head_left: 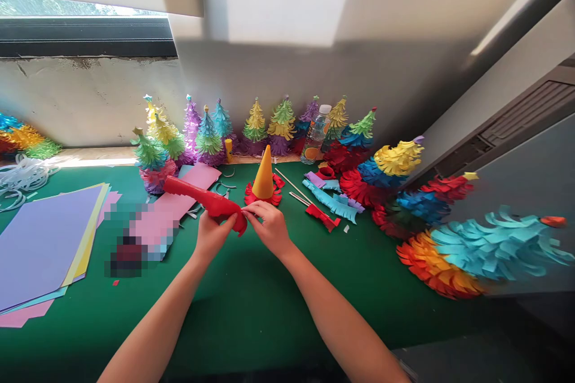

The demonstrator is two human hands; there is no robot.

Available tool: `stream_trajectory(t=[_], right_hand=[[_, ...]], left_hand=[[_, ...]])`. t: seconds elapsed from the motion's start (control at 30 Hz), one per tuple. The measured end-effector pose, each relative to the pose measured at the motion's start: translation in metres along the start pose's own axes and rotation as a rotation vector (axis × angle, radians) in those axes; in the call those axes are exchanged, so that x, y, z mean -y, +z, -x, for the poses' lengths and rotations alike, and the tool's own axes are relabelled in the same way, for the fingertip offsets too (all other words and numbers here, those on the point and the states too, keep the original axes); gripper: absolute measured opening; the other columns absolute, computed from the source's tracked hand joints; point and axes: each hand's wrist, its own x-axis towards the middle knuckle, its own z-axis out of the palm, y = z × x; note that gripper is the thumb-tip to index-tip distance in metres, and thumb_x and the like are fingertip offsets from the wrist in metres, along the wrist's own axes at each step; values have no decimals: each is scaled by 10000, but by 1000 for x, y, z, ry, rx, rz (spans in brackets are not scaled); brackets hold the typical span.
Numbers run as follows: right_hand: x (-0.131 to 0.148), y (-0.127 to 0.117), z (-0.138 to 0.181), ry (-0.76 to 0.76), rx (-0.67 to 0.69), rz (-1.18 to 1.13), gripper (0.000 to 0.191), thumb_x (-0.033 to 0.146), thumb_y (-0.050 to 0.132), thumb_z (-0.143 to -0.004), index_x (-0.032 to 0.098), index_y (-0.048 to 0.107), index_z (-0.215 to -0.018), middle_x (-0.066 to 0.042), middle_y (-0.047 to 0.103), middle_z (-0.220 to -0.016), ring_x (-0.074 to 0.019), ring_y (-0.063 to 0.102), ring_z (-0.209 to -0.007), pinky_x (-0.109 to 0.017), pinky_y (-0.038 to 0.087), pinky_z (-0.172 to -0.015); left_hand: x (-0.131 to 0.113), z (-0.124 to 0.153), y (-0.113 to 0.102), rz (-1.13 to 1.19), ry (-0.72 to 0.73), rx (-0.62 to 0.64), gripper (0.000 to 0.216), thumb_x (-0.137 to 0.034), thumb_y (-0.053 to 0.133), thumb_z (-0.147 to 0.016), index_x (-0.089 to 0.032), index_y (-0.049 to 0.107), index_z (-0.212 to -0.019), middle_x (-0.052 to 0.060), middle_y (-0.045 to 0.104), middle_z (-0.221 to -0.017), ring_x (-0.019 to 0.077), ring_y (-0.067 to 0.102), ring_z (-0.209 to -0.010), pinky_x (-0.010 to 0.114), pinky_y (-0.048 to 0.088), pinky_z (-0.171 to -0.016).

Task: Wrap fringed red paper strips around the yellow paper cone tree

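A long red paper strip (pixel 197 192) is held above the table between both hands. My left hand (pixel 213 233) grips it near its right end, thumb on top. At that same end, my right hand (pixel 268 224) pinches the strip's edge with thumb and fingertips. Just beyond the hands a yellow paper cone (pixel 263 176) stands upright, with a ring of red fringed paper (pixel 275 196) around its base. To the right lie two thin sticks or tools (pixel 294 185), a curled red paper scrap (pixel 322 215) and blue fringed strips (pixel 335 200).
Fringed paper trees line the back wall and right side, including a large blue and orange one (pixel 476 245). A plastic bottle (pixel 315 134) and a yellow glue stick (pixel 229 149) stand among them. Coloured sheets (pixel 49 239) and pink paper (pixel 193 188) lie left on the green tabletop (pixel 251 311).
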Motion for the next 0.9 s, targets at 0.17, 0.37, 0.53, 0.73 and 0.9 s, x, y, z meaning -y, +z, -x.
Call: stream_trajectory(t=[0.17,0.37,0.53,0.73,0.9], right_hand=[[0,0,-1,40,27,-43,188,278,518,-870,232,698,-847,-45,684,-811,-187,628,-779,-296,488,-710],[0,-1,0,41,32,-38,175,257,528,-862,222,696,-835,-48,684,-811,-189,630,-774,-289,484,-699],[0,1,1,-2,33,52,184,242,510,-868,194,686,-854,-62,685,-828,-194,628,-794,-293,481,-715],[-2,3,3,-13,43,79,185,240,492,-867,206,674,-872,-57,682,-845,-180,621,-765,-279,483,-682],[-1,4,3,-3,40,36,182,221,484,-855,197,664,-851,-65,673,-827,-181,613,-735,-284,489,-668]], left_hand=[[4,-2,-1,4,0,14,191,-238,677,-616,-125,654,-767,42,675,-722,178,632,-676,288,518,-640],[3,-2,-1,-8,4,1,189,-226,682,-605,-121,654,-759,45,676,-713,177,631,-662,287,520,-625],[2,-2,0,-9,24,1,177,-198,672,-605,-120,647,-762,38,674,-716,167,632,-661,281,521,-646],[1,-1,1,6,38,19,153,-185,659,-608,-130,623,-747,27,670,-699,162,635,-656,268,522,-640],[-1,0,2,-8,39,10,156,-193,664,-605,-136,625,-745,29,671,-697,164,634,-647,272,526,-628]])
